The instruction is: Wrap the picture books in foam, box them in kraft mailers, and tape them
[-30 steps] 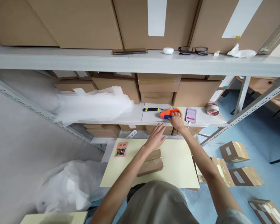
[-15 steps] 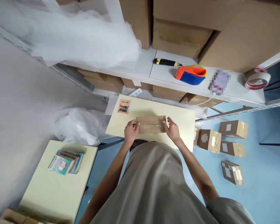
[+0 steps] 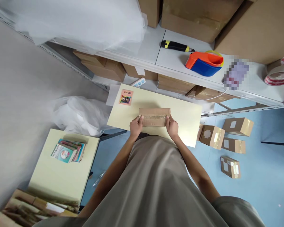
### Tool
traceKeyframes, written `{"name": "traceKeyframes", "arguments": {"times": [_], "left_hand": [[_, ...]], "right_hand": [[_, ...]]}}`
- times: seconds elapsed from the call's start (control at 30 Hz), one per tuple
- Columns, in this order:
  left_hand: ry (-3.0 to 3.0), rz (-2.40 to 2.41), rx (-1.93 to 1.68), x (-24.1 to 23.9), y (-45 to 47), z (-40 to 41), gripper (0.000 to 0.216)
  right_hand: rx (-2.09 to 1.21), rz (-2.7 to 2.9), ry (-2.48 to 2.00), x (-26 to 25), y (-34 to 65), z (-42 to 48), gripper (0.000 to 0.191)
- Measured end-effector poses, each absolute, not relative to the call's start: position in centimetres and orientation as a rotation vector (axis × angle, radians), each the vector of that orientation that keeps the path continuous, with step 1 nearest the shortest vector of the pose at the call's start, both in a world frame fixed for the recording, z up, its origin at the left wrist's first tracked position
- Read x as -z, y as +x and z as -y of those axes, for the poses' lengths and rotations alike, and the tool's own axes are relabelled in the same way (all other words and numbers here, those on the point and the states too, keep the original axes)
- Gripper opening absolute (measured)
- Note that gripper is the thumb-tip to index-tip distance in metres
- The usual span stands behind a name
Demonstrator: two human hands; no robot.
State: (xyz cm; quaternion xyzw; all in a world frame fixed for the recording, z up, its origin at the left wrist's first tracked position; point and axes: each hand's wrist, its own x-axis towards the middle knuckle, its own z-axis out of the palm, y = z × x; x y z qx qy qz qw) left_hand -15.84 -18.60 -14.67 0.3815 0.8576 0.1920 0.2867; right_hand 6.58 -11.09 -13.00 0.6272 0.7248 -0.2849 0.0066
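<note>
A small brown cardboard box point(image 3: 155, 121) is at the near side of the cream table point(image 3: 184, 126), with a seam running across its top face. My left hand point(image 3: 136, 126) grips its left end, thumb on the top by the seam. At the right end my right hand point(image 3: 172, 126) holds it the same way, fingers closed round the side. A pink printed card point(image 3: 126, 97) lies at the table's far left corner.
On the shelf point(image 3: 146, 56) ahead are a black and yellow knife point(image 3: 176, 46), an orange and blue tape dispenser point(image 3: 204, 64) and a tape roll point(image 3: 279, 75). Books point(image 3: 67, 151) lie on a left table. Several cartons point(image 3: 238, 126) stand on the floor at right.
Both hands have closed on the ends of the box, where the fingers were looser before. Its two top flaps now meet along the seam. The whole view has shifted slightly.
</note>
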Motion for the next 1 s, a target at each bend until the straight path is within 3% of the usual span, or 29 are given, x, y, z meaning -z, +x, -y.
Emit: {"name": "traceKeyframes", "arguments": {"times": [0.2, 0.4, 0.53, 0.67, 0.8, 1.0], "left_hand": [[1.078, -2.137, -0.571, 14.9, -17.5, 18.9, 0.047], [1.164, -1.992, -0.883, 15.4, -19.1, 19.0, 0.033], [1.051, -1.908, -0.995, 17.7, -19.2, 18.9, 0.029], [0.886, -1.887, -0.874, 20.8, -18.8, 19.8, 0.028], [0.802, -1.895, -0.717, 23.1, -18.5, 21.0, 0.027], [0.762, -1.986, -0.832, 24.0, -19.6, 18.5, 0.046]], "right_hand": [[1.018, -2.344, 1.871, 12.3, 7.6, 10.6, 0.078], [1.126, -2.569, 2.041, 10.9, 10.0, 10.4, 0.067], [1.452, -2.591, 2.07, 13.3, 11.5, 10.4, 0.066], [1.696, -2.423, 1.957, 17.4, 12.6, 11.4, 0.068], [1.741, -2.203, 1.807, 19.9, 13.7, 12.5, 0.057], [1.659, -2.136, 2.118, 20.7, 13.7, 9.9, 0.06]]}}
